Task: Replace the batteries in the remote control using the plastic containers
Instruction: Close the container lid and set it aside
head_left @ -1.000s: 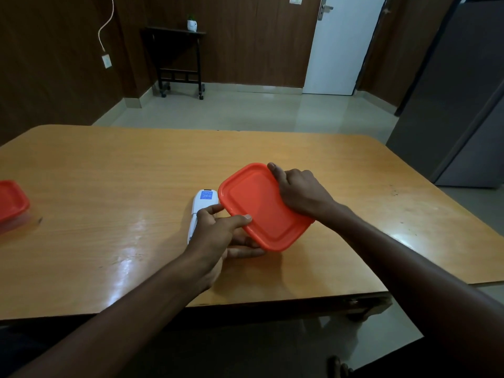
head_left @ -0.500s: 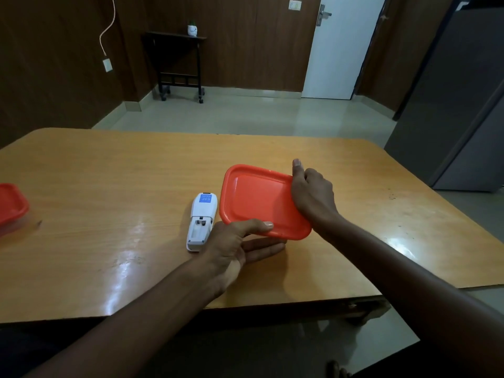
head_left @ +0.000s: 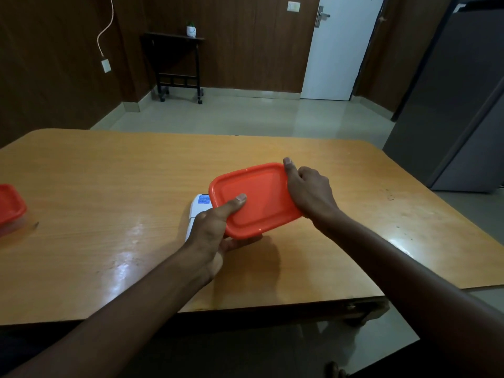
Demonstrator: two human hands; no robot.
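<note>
At nine o'clock on the glossy wooden bench (head_left: 95,186) a second red-lidded plastic container (head_left: 11,205) lies apart, near the edge. The white remote control (head_left: 198,211) lies half hidden behind the left hand (head_left: 215,230), which grips the near corner of the orange-red rectangular plastic container lid (head_left: 256,200) — thumb on top. At three o'clock the right hand (head_left: 308,192) clasps the far edge. The lid-opening step appears in hand; next, prying is called for.
</note>
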